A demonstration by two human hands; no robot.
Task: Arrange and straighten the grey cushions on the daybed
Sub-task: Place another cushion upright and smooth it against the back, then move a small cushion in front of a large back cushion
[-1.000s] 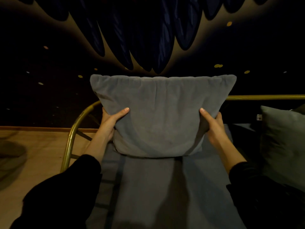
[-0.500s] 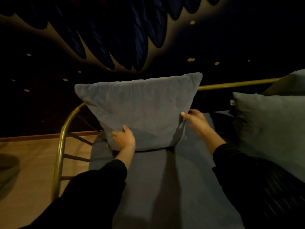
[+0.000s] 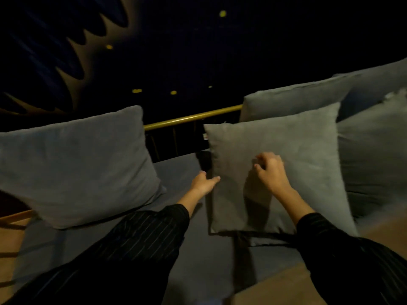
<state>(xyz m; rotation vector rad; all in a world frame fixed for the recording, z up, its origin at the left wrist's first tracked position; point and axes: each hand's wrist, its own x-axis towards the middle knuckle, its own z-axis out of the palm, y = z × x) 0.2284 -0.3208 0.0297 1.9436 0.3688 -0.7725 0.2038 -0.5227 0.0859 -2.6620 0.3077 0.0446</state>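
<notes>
A dark wall mural [image 3: 66, 51] with gold dots [image 3: 137, 91]; tan floor [image 3: 275, 289] beside.

Five grey cushions [image 3: 74, 164] sit on one daybed [image 3: 211, 269]: one at frame left, four crowded at right. Two hands [image 3: 203, 182] reach in from below.

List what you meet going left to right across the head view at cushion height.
Left grey cushion → gold rail → left hand → middle grey cushion with the right hand on its front → right grey cushion. The cushion behind the middle one overlaps, so it is left out.
</notes>
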